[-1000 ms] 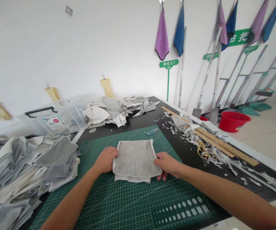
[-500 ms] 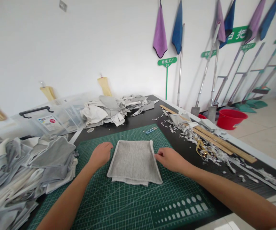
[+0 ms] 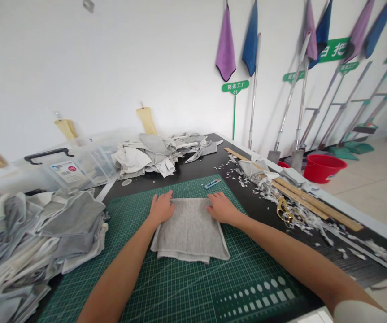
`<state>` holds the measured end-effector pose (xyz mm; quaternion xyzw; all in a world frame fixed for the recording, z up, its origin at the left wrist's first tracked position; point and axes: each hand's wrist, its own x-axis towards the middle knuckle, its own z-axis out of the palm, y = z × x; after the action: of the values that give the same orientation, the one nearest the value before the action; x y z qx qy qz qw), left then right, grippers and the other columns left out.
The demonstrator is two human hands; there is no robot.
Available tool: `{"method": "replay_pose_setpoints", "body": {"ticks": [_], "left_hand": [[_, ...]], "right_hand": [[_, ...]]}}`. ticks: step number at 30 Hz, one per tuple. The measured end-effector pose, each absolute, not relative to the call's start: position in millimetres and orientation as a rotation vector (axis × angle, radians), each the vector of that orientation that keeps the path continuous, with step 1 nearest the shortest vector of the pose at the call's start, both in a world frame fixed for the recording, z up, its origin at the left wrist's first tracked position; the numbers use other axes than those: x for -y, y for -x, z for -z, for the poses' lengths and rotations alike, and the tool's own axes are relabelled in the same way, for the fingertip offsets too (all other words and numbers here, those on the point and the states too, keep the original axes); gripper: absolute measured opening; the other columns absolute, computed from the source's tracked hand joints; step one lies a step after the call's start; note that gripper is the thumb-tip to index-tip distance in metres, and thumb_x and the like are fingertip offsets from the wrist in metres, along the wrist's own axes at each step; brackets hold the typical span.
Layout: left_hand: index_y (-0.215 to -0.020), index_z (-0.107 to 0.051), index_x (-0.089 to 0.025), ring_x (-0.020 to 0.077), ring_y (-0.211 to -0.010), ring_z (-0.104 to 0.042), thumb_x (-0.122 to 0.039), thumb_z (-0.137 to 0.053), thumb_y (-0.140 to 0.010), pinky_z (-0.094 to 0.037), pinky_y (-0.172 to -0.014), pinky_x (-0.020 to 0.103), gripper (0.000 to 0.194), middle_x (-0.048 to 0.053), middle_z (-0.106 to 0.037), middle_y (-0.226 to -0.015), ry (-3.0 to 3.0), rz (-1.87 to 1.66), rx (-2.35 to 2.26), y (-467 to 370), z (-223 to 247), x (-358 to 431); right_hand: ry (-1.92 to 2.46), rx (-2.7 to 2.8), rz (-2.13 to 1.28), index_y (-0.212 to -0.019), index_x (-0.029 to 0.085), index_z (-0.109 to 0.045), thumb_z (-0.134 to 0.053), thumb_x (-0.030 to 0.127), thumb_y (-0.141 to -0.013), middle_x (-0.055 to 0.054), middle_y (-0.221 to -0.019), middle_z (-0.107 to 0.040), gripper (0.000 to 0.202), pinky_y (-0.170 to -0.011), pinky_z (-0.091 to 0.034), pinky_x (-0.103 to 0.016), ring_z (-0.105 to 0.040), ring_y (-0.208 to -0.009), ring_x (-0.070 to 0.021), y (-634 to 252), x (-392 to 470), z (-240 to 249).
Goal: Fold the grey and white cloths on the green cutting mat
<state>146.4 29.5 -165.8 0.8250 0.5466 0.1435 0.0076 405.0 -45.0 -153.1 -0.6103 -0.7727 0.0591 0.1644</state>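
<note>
Grey cloth is lying flat, left hand and right hand covering its far corners, their grip unclear

Cloth-cutting workshop, by the look of it: gridded mat under the fingers, cloth pile left of them, rulers, scissors and scraps right, green sign beyond reading "factory 01" in Chinese.
</note>
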Motion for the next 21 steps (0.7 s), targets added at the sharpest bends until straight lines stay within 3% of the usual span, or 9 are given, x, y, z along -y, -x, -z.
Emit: {"method": "replay_pose_setpoints", "body": {"ticks": [4, 8, 11, 17, 21], "left_hand": [[-0.122, -0.049, -0.016, 0.0286, -0.102, -0.054, -0.027, -0.048, -0.074, -0.033, -0.092, 0.05, 0.05, 0.014, -0.061, -0.105, -2.481, -0.455, -1.806, -136.4, 162.5, -33.8], [-0.087, -0.065, -0.017, 0.0272, -0.092, -0.056, -0.032, -0.053, -0.071, -0.04, -0.081, 0.04, 0.025, 0.012, -0.062, -0.091, -2.409, -0.496, -1.794, -132.0, 158.3, -33.2], [-0.069, -0.061, -0.017, 0.0225, -0.084, -0.056, -0.032, -0.054, -0.07, -0.04, -0.075, 0.032, 0.017, 0.008, -0.06, -0.08, -2.363, -0.611, -1.708, -130.8, 153.0, -31.0], [-0.073, -0.049, -0.018, 0.0118, -0.058, -0.047, -0.039, -0.047, -0.078, -0.036, -0.053, 0.021, 0.022, -0.003, -0.047, -0.061, -2.165, -0.939, -1.535, -125.1, 133.2, -26.0], [-0.071, -0.044, -0.019, 0.0076, -0.05, -0.04, -0.036, -0.061, -0.069, -0.032, -0.049, 0.018, 0.024, -0.007, -0.04, -0.056, -1.759, -1.22, -1.184, -117.5, 114.6, -21.5]], "right_hand": [[1.733, 2.182, -0.217, -0.11, 0.009, -0.055, -0.052, 0.035, -0.077, -0.018, -0.107, -0.056, 0.042, -0.091, -0.03, -0.04, -0.041, -0.107, -0.0308, -412.4, 41.0, 153.2], [1.662, 2.16, -0.288, -0.087, 0.009, -0.063, -0.056, 0.03, -0.071, -0.017, -0.092, -0.058, 0.027, -0.088, -0.031, -0.04, -0.045, -0.098, -0.0301, -415.8, 41.0, 152.6], [1.565, 2.12, -0.378, -0.075, 0.012, -0.061, -0.059, 0.024, -0.065, -0.012, -0.086, -0.058, 0.016, -0.086, -0.033, -0.035, -0.048, -0.091, -0.0248, -419.0, 40.2, 149.7], [1.413, 1.895, -0.628, -0.071, 0.017, -0.048, -0.051, 0.03, -0.073, 0.003, -0.062, -0.049, 0.013, -0.056, -0.035, -0.022, -0.045, -0.06, -0.0119, -427.5, 35.3, 134.7], [1.179, 1.603, -0.818, -0.074, 0.02, -0.042, -0.056, 0.039, -0.072, 0.006, -0.063, -0.045, 0.024, -0.056, -0.036, -0.021, -0.043, -0.058, -0.01, -430.6, 35.9, 117.3]]}}
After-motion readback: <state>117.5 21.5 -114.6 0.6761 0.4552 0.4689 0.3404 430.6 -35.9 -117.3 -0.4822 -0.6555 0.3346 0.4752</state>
